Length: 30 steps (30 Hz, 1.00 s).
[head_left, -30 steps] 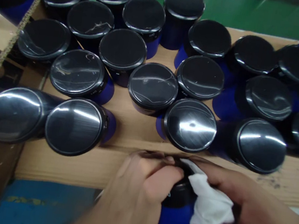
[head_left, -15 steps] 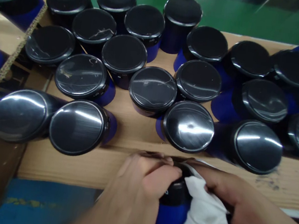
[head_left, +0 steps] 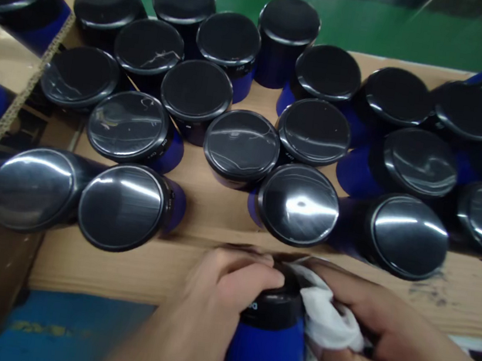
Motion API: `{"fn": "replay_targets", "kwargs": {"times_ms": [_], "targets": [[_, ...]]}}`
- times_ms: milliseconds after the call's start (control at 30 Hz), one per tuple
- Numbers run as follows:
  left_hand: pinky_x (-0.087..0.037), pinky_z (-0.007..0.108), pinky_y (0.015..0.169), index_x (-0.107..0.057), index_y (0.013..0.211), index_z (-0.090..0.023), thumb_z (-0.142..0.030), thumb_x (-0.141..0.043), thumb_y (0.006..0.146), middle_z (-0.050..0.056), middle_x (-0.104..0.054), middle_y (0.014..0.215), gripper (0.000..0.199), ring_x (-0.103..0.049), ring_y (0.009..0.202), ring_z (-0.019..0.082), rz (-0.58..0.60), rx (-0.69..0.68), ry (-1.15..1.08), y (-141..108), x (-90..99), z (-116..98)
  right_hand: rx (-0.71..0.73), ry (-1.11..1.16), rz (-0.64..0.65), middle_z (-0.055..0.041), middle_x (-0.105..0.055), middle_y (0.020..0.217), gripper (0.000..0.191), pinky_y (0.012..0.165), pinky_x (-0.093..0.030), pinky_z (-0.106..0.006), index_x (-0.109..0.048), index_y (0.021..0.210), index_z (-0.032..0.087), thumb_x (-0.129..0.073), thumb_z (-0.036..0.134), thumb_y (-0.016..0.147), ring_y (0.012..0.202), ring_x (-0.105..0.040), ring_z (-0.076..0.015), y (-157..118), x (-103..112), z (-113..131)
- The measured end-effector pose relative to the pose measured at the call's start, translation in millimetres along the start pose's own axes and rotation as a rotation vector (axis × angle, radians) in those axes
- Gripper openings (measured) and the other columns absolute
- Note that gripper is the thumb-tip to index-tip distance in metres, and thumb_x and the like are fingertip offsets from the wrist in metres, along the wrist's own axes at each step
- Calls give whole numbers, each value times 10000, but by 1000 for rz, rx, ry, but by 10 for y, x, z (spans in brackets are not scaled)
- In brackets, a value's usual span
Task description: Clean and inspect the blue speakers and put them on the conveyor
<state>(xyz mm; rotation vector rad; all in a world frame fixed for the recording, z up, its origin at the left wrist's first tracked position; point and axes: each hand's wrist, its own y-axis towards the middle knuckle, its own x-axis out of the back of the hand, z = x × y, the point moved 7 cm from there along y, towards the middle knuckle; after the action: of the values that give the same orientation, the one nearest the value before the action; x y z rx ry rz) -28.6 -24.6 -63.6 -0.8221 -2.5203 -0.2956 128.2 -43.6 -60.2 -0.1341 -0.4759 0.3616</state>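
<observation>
A blue cylinder with a black cap (head_left: 267, 350) is tilted close to me at the lower middle, with pale lettering on its black band. My left hand (head_left: 225, 297) is closed around the black end, thumb lying over it. Against the cylinder's right side my right hand (head_left: 373, 322) grips a crumpled white cloth (head_left: 325, 316). The fingertips of both hands on the far side are hidden. Just beyond them stands a similar cylinder with a shiny black top (head_left: 300, 203).
Several more black-topped blue cylinders (head_left: 122, 206) stand in uneven rows on a cardboard sheet (head_left: 215, 207). A cardboard box edge (head_left: 25, 93) runs along the left, with more cylinders beyond it. A blue surface (head_left: 70, 330) lies at lower left, a green one (head_left: 376, 26) at the back.
The held cylinder has turned, so more of its lettering and blue side shows. My left thumb has shifted slightly left, and the white cloth has bunched up on the right.
</observation>
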Motion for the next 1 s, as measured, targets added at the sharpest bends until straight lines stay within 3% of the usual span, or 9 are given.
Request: {"fn": "replay_targets", "kwargs": {"times_ms": [67, 200, 367, 467, 600, 700, 800, 900, 1000], "targets": [[-581, 254, 936, -539, 1294, -298, -179, -635, 806, 32, -592, 1251, 512, -644, 1165, 216, -51, 20, 94, -30, 127, -31, 47, -9, -38, 100, -767, 1042, 552, 719, -595, -112, -610, 1289, 410, -680, 147, 808, 811, -766, -114, -84, 29, 3], [-442, 121, 1037, -503, 1293, -279, -139, -556, 826, -16, -560, 1166, 490, -604, 1075, 111, -9, -52, 270, -53, 199, -116, -41, -75, -328, 133, -782, 912, 448, 635, -566, -62, -611, 1198, 517, -795, 442, 796, 702, -765, -96, -299, 172, -120], [-352, 133, 1113, -386, 1447, -264, -194, -478, 991, 25, -483, 1257, 471, -512, 1220, 137, -18, -169, 313, -28, 79, -221, 186, -159, -281, 83, -624, 639, 312, 369, -481, -157, -534, 1031, 350, -675, 208, 792, 439, -575, -125, -126, 30, 208], [-294, 216, 1164, -408, 1443, -260, -175, -401, 1009, 40, -469, 1280, 442, -482, 1241, 176, -8, -137, 331, -31, 27, -202, 82, -115, -227, 59, -622, 691, 199, 426, -501, -165, -449, 802, 274, -575, 141, 726, 532, -634, -130, 3, -9, 177], [-248, 119, 1132, -375, 1412, -241, -325, -372, 1038, 29, -408, 1277, 383, -456, 1211, 133, 60, -152, 296, -30, 29, -149, 6, -58, -89, 62, -721, 822, 172, 698, -591, -136, -550, 851, 268, -574, 110, 788, 717, -731, -123, -3, -58, 70], [-261, 145, 1122, -321, 1427, -204, -419, -359, 1035, 52, -370, 1305, 449, -437, 1207, 152, 92, -210, 336, -26, 6, -147, 29, -82, -133, 53, -695, 751, 100, 584, -576, -170, -565, 836, 261, -620, 185, 804, 603, -680, -129, -37, -17, 128], [-282, 234, 1083, -299, 1408, -174, -288, -311, 1039, 86, -343, 1304, 387, -414, 1180, 206, 37, -203, 414, -14, -39, -169, -7, -104, -194, 75, -634, 669, 150, 457, -488, -170, -575, 793, 264, -718, 237, 758, 538, -621, -106, 1, 6, 226], [-242, 274, 1078, -284, 1370, -184, -229, -248, 1016, 91, -335, 1266, 358, -388, 1160, 240, -21, -139, 400, 4, -80, -195, -60, -74, -258, 108, -641, 649, 187, 473, -478, -147, -570, 737, 270, -749, 221, 719, 531, -615, -84, 70, 36, 282], [-250, 269, 1053, -304, 1354, -230, -129, -388, 863, 59, -339, 1266, 508, -394, 1135, 232, -18, -86, 322, 14, -104, -198, -198, 118, -228, 93, -714, 718, 36, 558, -542, -140, -654, 793, 301, -686, 312, 807, 622, -690, -119, 64, 16, 174]]}}
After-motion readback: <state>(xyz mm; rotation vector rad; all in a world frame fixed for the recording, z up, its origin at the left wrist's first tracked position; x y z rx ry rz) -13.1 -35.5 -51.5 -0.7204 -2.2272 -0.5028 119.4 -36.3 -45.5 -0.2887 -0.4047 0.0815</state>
